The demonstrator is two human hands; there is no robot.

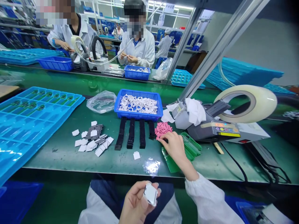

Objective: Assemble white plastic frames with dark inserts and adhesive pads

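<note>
My left hand (pixel 137 202), low in front of the bench edge, holds a small white rectangular part (pixel 150 194) with dark edges between thumb and fingers. My right hand (pixel 174 147) reaches over the bench, its thumb and forefinger pinched at the lower edge of a heap of small pink strips (pixel 163 129); whatever lies between the fingertips is hidden. Under and beside that hand sit stacked green sheets (pixel 190 146). Rows of black pieces (pixel 130 133) lie left of the pink heap. One white square piece (pixel 136 155) lies alone near the front edge.
A blue bin (pixel 138 117) holds many white frames. White and grey squares (pixel 92 140) are scattered to its left, beside a blue compartment tray (pixel 46 115). A tape dispenser (pixel 221 127) stands at right, under a metal post (pixel 210 59). Two co-workers (pixel 137 46) sit opposite.
</note>
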